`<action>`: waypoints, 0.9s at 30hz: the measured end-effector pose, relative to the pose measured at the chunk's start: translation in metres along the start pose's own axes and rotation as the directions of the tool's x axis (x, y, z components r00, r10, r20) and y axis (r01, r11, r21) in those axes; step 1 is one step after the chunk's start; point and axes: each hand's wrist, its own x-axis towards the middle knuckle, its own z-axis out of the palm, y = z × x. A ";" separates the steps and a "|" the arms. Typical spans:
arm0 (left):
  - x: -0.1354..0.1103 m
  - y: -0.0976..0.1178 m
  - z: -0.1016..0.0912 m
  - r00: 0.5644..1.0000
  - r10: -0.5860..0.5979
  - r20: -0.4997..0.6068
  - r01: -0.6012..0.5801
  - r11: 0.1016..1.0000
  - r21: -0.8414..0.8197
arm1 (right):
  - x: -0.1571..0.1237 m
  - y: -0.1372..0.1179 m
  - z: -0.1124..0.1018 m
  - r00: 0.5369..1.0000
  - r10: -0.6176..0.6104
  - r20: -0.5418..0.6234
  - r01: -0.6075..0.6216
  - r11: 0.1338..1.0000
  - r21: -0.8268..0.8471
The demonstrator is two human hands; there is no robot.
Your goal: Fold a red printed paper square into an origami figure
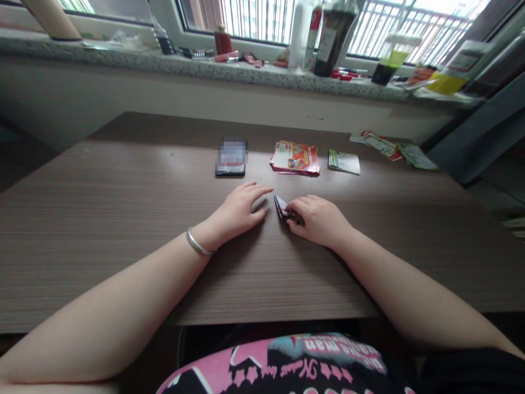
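My right hand rests on the wooden table with its fingers curled and pinched on a small folded piece of paper that pokes out to the left. My left hand lies flat on the table just left of that paper, fingers stretched out and a little apart, holding nothing. A silver bangle sits on my left wrist.
Farther back on the table lie a phone, a stack of red and orange leaflets, a green-white leaflet and more papers at the right. The stone windowsill holds bottles and jars.
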 end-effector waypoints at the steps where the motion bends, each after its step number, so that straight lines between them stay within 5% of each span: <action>1: -0.001 0.000 0.000 1.000 -0.022 0.014 0.022 1.000 0.011 | 0.000 0.000 0.000 0.999 0.039 -0.024 -0.039 0.999 0.014; 7: -0.001 0.004 -0.002 0.995 -0.068 0.077 0.070 0.997 -0.026 | -0.001 0.009 0.007 0.964 0.227 -0.142 -0.189 0.952 0.241; 12: -0.001 0.011 -0.006 1.000 -0.025 -0.016 0.021 0.975 -0.222 | -0.001 0.012 0.017 0.930 0.294 -0.221 -0.101 0.782 0.615; 17: -0.006 0.025 -0.011 0.992 0.017 -0.122 -0.057 0.943 -0.327 | -0.001 0.008 0.019 0.902 0.342 -0.264 -0.030 0.659 0.752; 22: -0.009 0.035 -0.014 0.976 0.106 -0.189 -0.173 0.906 -0.386 | -0.002 0.007 0.019 0.877 0.317 -0.361 0.056 0.679 0.732; 27: -0.009 0.036 -0.014 0.954 0.144 -0.264 -0.239 0.896 -0.373 | -0.006 0.004 0.014 0.868 0.240 -0.435 0.057 0.822 0.567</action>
